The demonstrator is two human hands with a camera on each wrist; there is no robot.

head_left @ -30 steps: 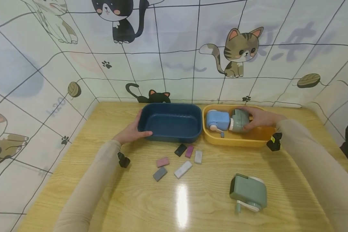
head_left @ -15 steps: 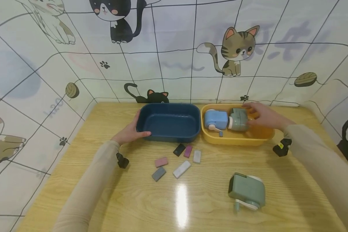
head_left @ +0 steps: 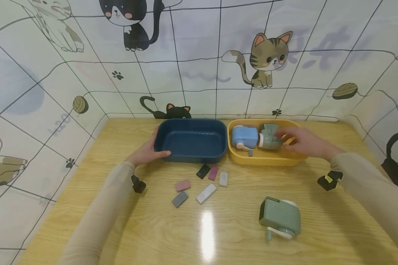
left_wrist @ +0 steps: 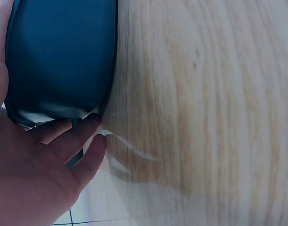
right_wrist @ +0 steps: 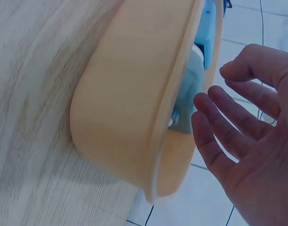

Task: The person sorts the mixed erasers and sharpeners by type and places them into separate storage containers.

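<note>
At the 9 o'clock end of the navy bin [head_left: 195,158], the left hand [head_left: 147,151] grasps that end – thumb along the front wall, fingers wrapped toward the far side. The bin sits upright on the wood-grain table [head_left: 146,224]. Six small rectangular blocks lie flat on the table near it: toward its 6 o'clock, a slate-grey block [head_left: 180,199] with a pink block [head_left: 182,185] just beyond; next a black block [head_left: 203,171] toward 5 o'clock, a longer white block [head_left: 206,194] nearer the person, then a magenta block [head_left: 213,173] and a pale-grey block [head_left: 223,179] between 4 and 5 o'clock. At the navy bin's 3 o'clock, just beside it, stands the yellow bin [head_left: 265,161]. Inside, a blue hand-crank pencil sharpener [head_left: 246,137] lies toward 9 o'clock, and a green pencil sharpener [head_left: 269,137] lies next to it at the middle. Well out from the yellow bin at 6 o'clock, a second green sharpener [head_left: 280,217] rests on the table, its crank toward 7 o'clock. The right hand [head_left: 303,142] is at the yellow bin's 3 o'clock end, fingers loosely bent, its grip released and holding nothing – whether a fingertip touches the green pencil sharpener, I cannot tell.
</note>
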